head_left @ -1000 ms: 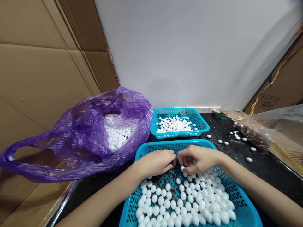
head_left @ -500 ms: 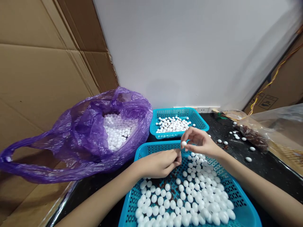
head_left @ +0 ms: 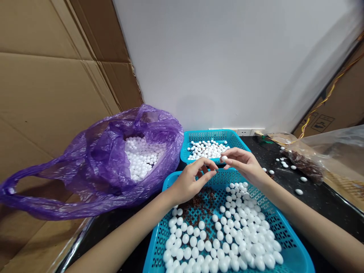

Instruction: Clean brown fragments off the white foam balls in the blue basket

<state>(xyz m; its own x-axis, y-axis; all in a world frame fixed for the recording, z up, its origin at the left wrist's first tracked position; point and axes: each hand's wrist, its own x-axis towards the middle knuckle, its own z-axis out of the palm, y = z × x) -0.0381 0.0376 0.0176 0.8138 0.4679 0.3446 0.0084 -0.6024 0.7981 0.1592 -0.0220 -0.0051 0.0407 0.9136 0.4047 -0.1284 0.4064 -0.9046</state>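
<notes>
Right hand [head_left: 241, 163] pinches one white bead [head_left: 224, 158] above near basket's [head_left: 165, 186] 12 o'clock rim. Left hand [head_left: 190, 181] fingers loosely apart, seemingly empty. Next move, I judge, needs a short reach to far basket [head_left: 210, 131].

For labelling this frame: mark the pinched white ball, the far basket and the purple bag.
white ball [head_left: 224, 158]: head view, middle of its visible face.
far basket [head_left: 210, 132]: head view, its back rim.
purple bag [head_left: 105, 163]: head view, its near plastic wall.
</notes>
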